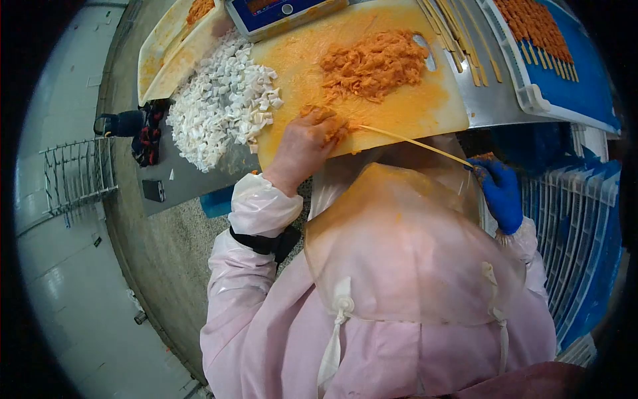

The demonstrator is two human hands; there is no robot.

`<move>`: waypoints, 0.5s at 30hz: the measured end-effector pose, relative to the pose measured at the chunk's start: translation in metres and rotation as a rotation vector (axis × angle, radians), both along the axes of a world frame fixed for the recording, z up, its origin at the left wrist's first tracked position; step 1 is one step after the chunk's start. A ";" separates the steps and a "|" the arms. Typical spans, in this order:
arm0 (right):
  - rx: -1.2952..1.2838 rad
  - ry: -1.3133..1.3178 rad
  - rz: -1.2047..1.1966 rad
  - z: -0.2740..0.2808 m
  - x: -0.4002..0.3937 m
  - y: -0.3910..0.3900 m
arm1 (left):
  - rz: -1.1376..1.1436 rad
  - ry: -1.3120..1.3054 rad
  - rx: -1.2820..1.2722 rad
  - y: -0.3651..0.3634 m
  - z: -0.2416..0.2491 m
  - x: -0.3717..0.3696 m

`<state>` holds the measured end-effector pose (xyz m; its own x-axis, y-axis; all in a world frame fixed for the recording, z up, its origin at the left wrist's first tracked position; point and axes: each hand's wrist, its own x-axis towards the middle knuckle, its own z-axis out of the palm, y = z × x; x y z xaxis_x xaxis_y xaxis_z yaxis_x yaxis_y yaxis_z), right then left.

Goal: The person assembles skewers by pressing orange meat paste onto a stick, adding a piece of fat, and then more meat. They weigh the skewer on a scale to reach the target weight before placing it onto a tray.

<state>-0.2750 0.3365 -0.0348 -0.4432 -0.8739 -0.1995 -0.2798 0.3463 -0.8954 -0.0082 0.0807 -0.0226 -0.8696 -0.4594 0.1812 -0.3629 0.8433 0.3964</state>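
My bare left hand (310, 137) is closed around orange marinated meat at the near edge of the yellow-stained cutting board (292, 73). A thin wooden skewer (413, 141) runs from that meat to my right hand (497, 193), which wears a blue glove and grips the skewer's other end off the board's edge. The tip inside the left fingers is hidden. Behind, on the board, lies a pile of shredded orange meat (375, 64). Left of the board is a heap of small white cut pieces (222, 100).
Bare skewers (458, 36) lie right of the board. A blue tray with a white rim (565, 110) holds finished skewers (535, 30). A scale (282, 16) and a pale tub (156, 66) stand at the back. Stacked trays (565, 233) rise at my right.
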 end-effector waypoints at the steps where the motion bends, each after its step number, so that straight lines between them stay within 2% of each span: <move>1: 0.000 0.000 0.002 -0.001 0.000 -0.001 | 0.008 -0.016 -0.003 0.000 -0.002 0.000; 9: -0.034 0.021 0.040 -0.014 -0.004 -0.012 | 0.004 -0.019 -0.029 -0.001 -0.001 -0.005; 11: -0.008 -0.156 0.006 -0.015 -0.005 -0.013 | -0.013 0.012 -0.023 -0.001 0.002 -0.006; 15: 0.079 -0.270 -0.020 -0.029 -0.012 -0.009 | -0.021 0.000 -0.039 -0.002 -0.001 -0.005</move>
